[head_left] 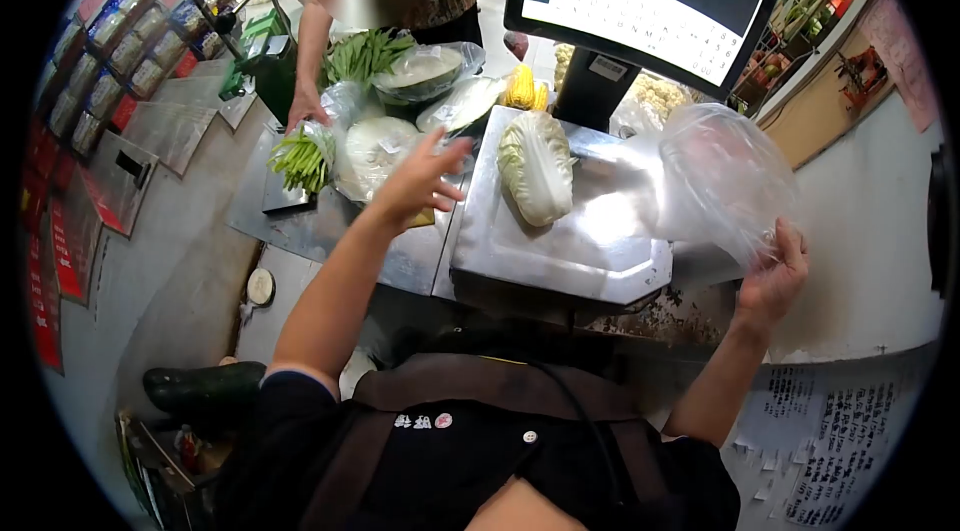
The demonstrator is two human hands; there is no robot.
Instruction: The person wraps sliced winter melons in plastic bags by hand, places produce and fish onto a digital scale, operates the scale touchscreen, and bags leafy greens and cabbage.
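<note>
A napa cabbage (535, 171) lies on the metal scale plate (560, 256) in front of me. My left hand (425, 176) reaches out to the left of the scale with its fingers spread, close to a bagged round pale vegetable (378, 149); it holds nothing that I can see. Off the scale's right side, my right hand (775, 276) pinches the edge of a clear plastic bag (722, 181). The bag is puffed out and looks see-through, reaching over the plate's right edge.
Across the counter, a person's hand (308, 109) grips bagged green stalks (300, 159). Leafy greens (365, 53), a wrapped cut melon (425, 69) and corn (522, 89) crowd the far side. A lit screen (645, 6) rises behind the scale. A dark green gourd (205, 384) lies lower left.
</note>
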